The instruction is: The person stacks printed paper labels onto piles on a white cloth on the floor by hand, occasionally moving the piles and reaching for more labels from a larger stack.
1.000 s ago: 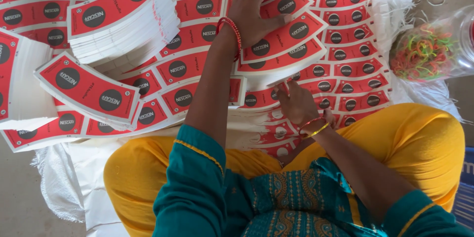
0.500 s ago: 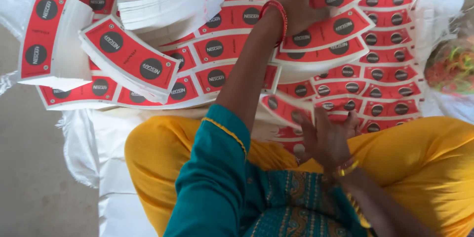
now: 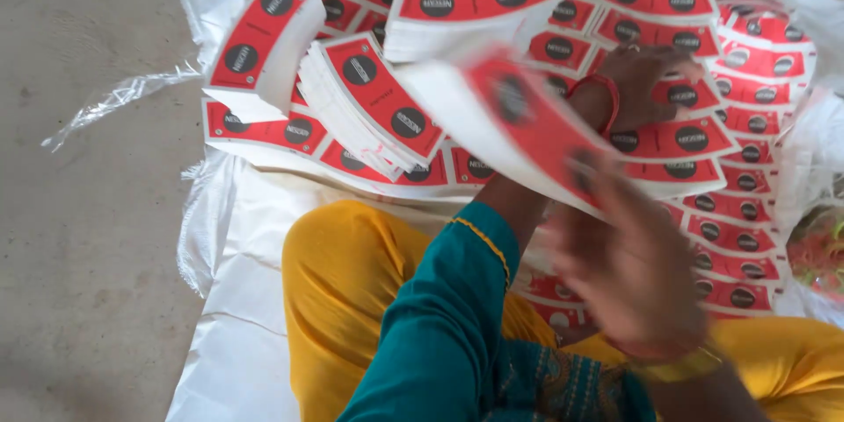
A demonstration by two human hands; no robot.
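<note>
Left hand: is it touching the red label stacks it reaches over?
Touching. The head view shows the left hand pressed flat on the fanned red label stacks, no gap visible.

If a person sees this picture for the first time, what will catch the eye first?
First, the stacks of red curved paper labels with black circles, spread over the white woven sheet across the top and right. Next, the blurred right hand in the foreground, lifting a stack of labels, while the left hand, with a red bangle, rests on the piles behind.
</note>
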